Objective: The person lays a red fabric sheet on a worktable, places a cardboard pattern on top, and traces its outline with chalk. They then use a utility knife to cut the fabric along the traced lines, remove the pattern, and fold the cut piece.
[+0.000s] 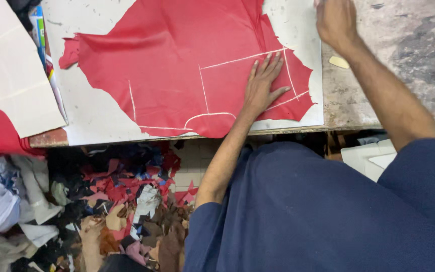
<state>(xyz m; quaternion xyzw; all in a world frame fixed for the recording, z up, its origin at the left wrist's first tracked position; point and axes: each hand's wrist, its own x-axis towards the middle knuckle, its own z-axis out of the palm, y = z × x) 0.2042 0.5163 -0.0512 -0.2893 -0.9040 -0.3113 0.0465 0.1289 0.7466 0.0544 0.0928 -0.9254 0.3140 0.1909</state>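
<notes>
Left hand [263, 85] flat, fingers spread, pinning red leather [177, 60] inside chalk outline; sheet runs off to my left. Right hand [334, 20] nearer board's far edge, grip unclear.

My worn grey workbench [404, 40] stands above a floor heaped with coloured leather scraps [127, 221] below its front edge.

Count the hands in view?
2. Left hand lies flat on the red leather, inside the chalk outline. Right hand is at the top edge by the white board, its fingers cut off by the frame.
</notes>
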